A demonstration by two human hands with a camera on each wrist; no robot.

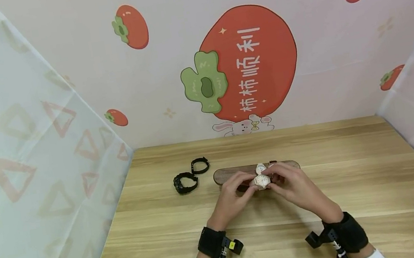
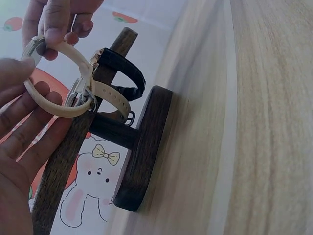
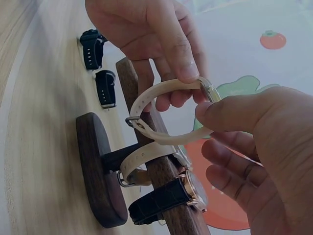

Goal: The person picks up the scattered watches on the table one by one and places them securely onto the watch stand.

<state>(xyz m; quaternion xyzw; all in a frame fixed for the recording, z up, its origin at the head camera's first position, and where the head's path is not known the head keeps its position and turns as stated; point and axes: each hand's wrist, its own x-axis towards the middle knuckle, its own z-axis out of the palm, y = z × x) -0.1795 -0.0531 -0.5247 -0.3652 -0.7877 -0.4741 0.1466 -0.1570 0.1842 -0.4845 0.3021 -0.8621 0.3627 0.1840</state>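
Observation:
A wristwatch with a cream strap is between my two hands, its strap buckled into a loop. My left hand pinches one side of it, near the case. On the opposite side, the thumb and fingers of my right hand grip the same watch. Just behind it is the dark wooden bar of a watch stand. A second cream-strap watch hangs round that bar, and beside it is a watch with a black strap and rose-gold case.
The stand's rounded wooden base rests on the wood-grain table. Left of the stand lie a chunky black watch and a slimmer black watch. A printed backdrop rises behind the table.

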